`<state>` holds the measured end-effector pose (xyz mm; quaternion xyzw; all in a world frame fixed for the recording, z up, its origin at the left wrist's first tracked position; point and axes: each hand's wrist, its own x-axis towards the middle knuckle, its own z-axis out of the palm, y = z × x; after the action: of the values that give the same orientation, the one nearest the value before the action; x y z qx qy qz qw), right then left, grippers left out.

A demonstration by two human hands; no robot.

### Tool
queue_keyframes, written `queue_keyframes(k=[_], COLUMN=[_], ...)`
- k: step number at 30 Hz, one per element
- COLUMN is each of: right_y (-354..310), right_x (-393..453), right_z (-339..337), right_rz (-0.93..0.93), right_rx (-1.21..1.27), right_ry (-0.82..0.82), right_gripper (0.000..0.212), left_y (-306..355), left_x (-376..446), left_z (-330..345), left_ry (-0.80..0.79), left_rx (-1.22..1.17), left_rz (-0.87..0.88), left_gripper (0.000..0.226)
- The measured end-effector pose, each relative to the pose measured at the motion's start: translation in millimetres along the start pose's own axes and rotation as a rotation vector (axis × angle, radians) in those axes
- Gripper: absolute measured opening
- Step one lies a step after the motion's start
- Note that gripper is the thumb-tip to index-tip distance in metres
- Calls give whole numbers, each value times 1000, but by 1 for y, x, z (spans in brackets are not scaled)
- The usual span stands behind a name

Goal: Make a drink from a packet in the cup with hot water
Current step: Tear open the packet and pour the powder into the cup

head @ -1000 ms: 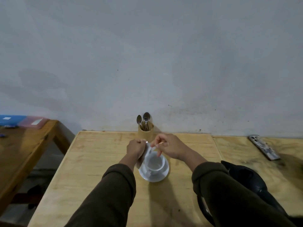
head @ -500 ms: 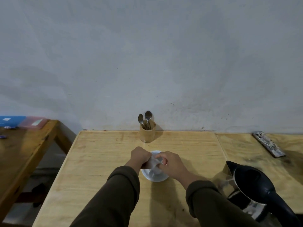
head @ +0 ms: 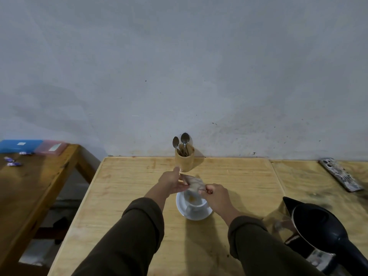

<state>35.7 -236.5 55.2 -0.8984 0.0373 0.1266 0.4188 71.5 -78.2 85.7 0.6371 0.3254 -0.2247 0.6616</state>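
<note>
No words or numbers can be read here. The packet (head: pixel 194 183) between the hands is too blurry to show any letters.

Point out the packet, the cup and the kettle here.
packet (head: pixel 194 182): head view, on its crumpled middle between both hands.
cup (head: pixel 196 202): head view, on its inner wall.
kettle (head: pixel 316 226): head view, on its dark lid.

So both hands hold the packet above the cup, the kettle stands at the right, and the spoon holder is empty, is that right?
Not quite: the spoon holder is not empty; the head view shows spoons standing in it. Both hands, left and right, do hold the packet above the cup, kettle at right.
</note>
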Motion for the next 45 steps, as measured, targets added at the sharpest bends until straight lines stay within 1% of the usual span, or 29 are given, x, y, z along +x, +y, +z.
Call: queue_keyframes(k=[2, 5, 9, 13, 17, 21, 24, 26, 29, 33, 36, 37, 39, 40, 41, 43, 45], right_y=[-1, -2, -5, -8, -7, -6, -5, -6, -9, -11, -8, -9, -11, -12, -12, -11, -10], right_x=[2, 2, 4, 5, 6, 7, 7, 8, 7, 4, 2, 1, 0, 0, 0, 1, 2], right_z=[1, 2, 3, 3, 3, 5, 6, 6, 5, 1, 1, 1, 1, 2, 2, 4, 5], right_rz=[11, 38, 43, 33, 28, 56, 74, 80, 76, 70, 64, 50, 7, -9, -21, -36, -52], right_rx=[12, 25, 30, 30, 20, 24, 38, 22, -32, -90, -143, -164, -178, -169, -160, -169, -181], right_ry=[13, 22, 35, 43, 52, 55, 54, 60, 65, 73, 61, 47, 19, 8, 6, 22, 41], right_gripper=[29, 42, 47, 50, 48, 44, 42, 42, 43, 30, 35, 30, 13, 10, 13, 33, 44], left_y=[-2, -6, -14, -15, -15, -17, -20, -21, -22, -24, -27, -28, -30, -30, -31, -32, -32], left_x=[0, 4, 9, 9, 6, 7, 6, 6, 5, 3, 4, 4, 5, 6, 5, 5, 4], left_z=[1, 2, 4, 6, 7, 4, 2, 1, 1, 0, 1, 2, 3, 4, 5, 6, 6], left_ry=[0, -4, -29, -23, -28, -38, -56, -57, -49, -55, -65, -68, -63, -58, -52, -49, -52], left_rx=[-6, 5, 43, 103, 155, 235, 291, 300, 310, 286, 282, 284, 278, 275, 275, 290, 312], left_rz=[15, 53, 110, 158, 186, 235, 278, 297, 321, 325, 323, 320, 314, 316, 316, 325, 328], left_gripper=[53, 52, 57, 50, 49, 59, 62, 61, 49, 45, 43, 43, 40, 39, 39, 40, 42])
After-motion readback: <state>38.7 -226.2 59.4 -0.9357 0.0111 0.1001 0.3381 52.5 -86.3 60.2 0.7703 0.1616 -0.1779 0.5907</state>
